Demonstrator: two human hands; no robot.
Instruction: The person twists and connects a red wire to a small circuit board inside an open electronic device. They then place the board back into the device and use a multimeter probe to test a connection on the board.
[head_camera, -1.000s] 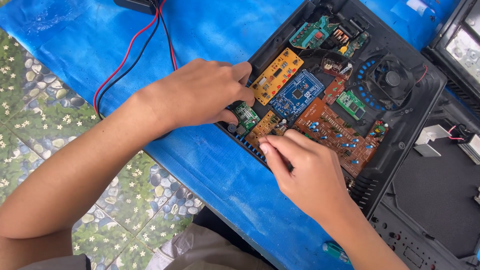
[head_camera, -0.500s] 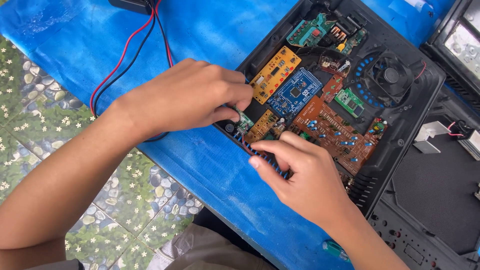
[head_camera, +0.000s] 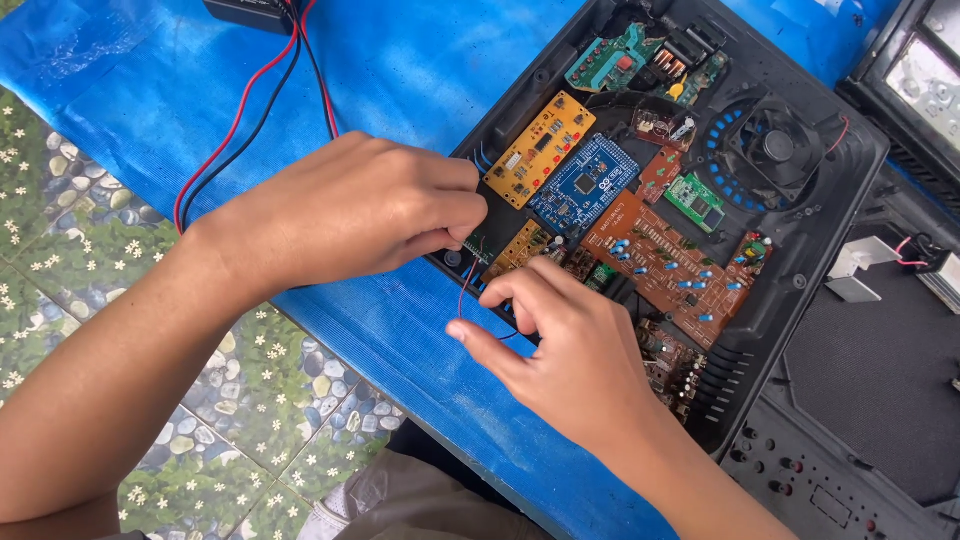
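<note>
An opened black plastic device shell (head_camera: 800, 290) lies on a blue sheet (head_camera: 400, 80), packed with circuit boards: a blue board (head_camera: 585, 182), an orange-yellow board (head_camera: 540, 148), a brown board (head_camera: 670, 265) and a small green board (head_camera: 694, 201). My left hand (head_camera: 360, 210) rests on the shell's near-left edge, its fingers curled and pinching at a small green part beside the boards. My right hand (head_camera: 570, 345) sits just below it, thumb and fingers pinching thin red and blue wires (head_camera: 465, 290) that loop off the shell's edge.
Red and black cables (head_camera: 250, 110) run across the blue sheet from a black box (head_camera: 250, 12) at the top. A fan (head_camera: 775, 145) sits in the shell's upper right. Another black panel with knobs (head_camera: 830, 480) lies at lower right. Patterned pebble flooring (head_camera: 90, 240) shows at left.
My right hand has drawn back toward me, pulling the thin wires out from the shell's edge. My left hand has shifted slightly left along the edge, fingers more curled.
</note>
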